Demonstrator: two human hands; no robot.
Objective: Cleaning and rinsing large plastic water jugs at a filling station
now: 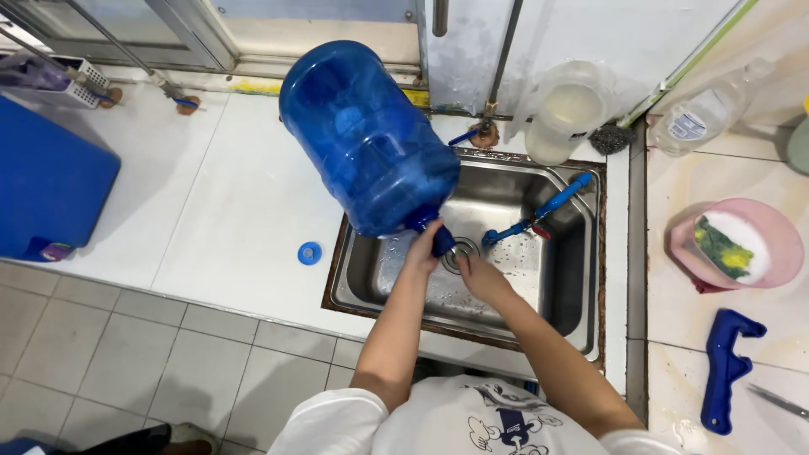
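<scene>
Now the left hand (424, 244) has its fingers wrapped around the neck of a tilted, ribbed blue plastic jug (366, 139) over the steel sink (581, 312); the right hand (480, 274) has its fingers curled beneath.

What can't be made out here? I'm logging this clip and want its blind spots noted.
Head view only:
- Mouth of the blue water jug: covered by the left hand.
- Right hand palm and fingertips: turned away.
- Sink drain: partly behind both hands.
- Blue tool: purpose unclear.
- Blue box: cut by left edge.

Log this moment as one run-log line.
left hand: grips jug neck | blue water jug: tilted over sink | right hand: below jug mouth
</scene>
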